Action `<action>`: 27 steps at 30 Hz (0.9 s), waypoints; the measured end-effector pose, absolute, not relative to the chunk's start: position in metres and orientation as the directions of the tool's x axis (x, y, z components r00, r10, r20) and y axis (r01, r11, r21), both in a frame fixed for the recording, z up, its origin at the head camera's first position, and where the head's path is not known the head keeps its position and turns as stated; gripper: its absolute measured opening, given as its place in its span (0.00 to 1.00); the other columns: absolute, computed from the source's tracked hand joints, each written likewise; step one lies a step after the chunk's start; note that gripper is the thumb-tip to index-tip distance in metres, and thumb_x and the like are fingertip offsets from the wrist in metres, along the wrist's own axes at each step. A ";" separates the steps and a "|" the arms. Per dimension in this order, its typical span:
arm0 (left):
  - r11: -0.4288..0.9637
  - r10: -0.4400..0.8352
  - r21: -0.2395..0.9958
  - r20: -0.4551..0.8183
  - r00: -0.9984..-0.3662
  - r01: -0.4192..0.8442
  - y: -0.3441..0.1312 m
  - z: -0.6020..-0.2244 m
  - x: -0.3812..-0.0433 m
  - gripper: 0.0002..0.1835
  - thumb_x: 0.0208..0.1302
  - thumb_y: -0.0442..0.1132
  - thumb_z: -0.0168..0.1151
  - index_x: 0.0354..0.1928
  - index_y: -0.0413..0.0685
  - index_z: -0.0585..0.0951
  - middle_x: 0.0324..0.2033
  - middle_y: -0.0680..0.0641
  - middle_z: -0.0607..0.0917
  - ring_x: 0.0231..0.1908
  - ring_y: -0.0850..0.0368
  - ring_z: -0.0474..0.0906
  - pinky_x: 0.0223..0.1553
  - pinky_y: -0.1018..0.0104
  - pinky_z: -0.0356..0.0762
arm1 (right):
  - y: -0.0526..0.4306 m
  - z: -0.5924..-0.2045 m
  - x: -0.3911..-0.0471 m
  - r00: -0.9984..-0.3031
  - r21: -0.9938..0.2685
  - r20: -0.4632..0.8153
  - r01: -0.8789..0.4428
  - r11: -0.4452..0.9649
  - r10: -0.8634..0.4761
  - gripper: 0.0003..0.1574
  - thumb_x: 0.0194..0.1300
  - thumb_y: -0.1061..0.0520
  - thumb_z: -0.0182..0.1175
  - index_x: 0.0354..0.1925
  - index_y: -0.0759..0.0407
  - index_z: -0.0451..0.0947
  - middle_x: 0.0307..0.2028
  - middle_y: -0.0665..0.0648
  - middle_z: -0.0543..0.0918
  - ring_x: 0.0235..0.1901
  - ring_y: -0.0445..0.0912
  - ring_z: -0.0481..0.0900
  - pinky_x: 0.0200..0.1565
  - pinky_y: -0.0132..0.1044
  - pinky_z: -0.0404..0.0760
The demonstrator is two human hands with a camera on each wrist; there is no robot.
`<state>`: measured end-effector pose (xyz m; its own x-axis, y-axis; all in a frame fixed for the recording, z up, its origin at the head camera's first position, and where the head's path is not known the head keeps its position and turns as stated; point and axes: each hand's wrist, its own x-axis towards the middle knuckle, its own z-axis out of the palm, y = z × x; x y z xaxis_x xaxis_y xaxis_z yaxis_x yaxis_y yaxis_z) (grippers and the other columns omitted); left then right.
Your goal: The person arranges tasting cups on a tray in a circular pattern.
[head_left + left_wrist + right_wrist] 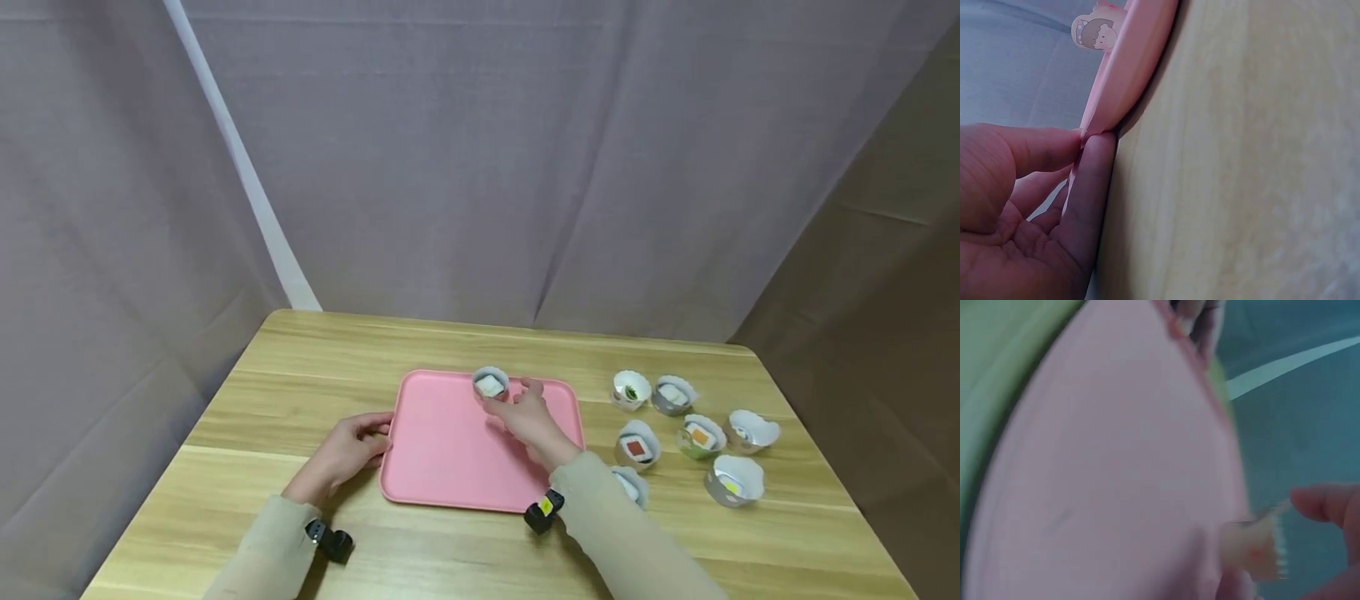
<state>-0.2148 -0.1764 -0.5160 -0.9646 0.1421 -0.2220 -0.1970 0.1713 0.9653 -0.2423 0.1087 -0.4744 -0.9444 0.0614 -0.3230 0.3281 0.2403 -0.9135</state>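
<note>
My left hand (347, 450) pinches the left rim of the pink tray (450, 467) between thumb and fingers. In the left wrist view its fingers (1088, 187) lie against the tray's edge, close over the wooden table. Over the tray's far edge, my right hand (528, 417) holds a small paper cup (481, 390) with a white block (490, 386) inside. The right wrist view is blurred; there the cup (1254, 550) shows a scalloped rim, with one fingertip (1304, 500) at its edge and another digit below.
Right of the tray stand several similar paper cups, among them one with a red-topped block (636, 448), one with an orange block (700, 436) and one with green bits (631, 392). One cup (637, 483) is partly behind the right sleeve. Grey curtains (450, 167) hang behind the table (337, 350).
</note>
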 end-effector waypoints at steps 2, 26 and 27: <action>0.170 0.144 0.966 -0.220 -0.965 -0.194 -0.177 -0.516 -0.215 0.24 0.63 0.24 0.57 0.63 0.37 0.74 0.46 0.40 0.78 0.36 0.54 0.78 0.36 0.62 0.83 | 0.117 -0.462 -0.234 -0.948 -0.913 -0.318 0.315 0.258 0.032 0.64 0.55 0.45 0.71 0.73 0.56 0.41 0.67 0.67 0.58 0.53 0.57 0.72 0.50 0.50 0.77; 0.177 0.154 0.965 -0.220 -0.963 -0.192 -0.177 -0.517 -0.214 0.24 0.64 0.25 0.56 0.64 0.36 0.73 0.46 0.39 0.78 0.38 0.53 0.78 0.38 0.61 0.84 | 0.273 -0.444 -0.154 -0.977 -0.735 -0.011 -0.137 0.664 -0.214 0.45 0.55 0.40 0.71 0.63 0.58 0.67 0.50 0.59 0.76 0.50 0.54 0.74 0.49 0.47 0.78; 0.175 0.156 0.966 -0.220 -0.963 -0.193 -0.176 -0.517 -0.214 0.24 0.64 0.25 0.57 0.64 0.36 0.73 0.46 0.39 0.78 0.38 0.53 0.78 0.38 0.61 0.84 | 0.276 -0.445 -0.151 -0.978 -0.731 -0.013 -0.132 0.669 -0.206 0.44 0.55 0.40 0.70 0.62 0.58 0.67 0.49 0.59 0.76 0.49 0.54 0.74 0.48 0.45 0.78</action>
<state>-0.2138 -0.1763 -0.5165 -0.9628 0.1561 -0.2204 -0.1927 0.1751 0.9655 -0.1509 0.2763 -0.4445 -0.9784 -0.2064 -0.0126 -0.1318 0.6694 -0.7312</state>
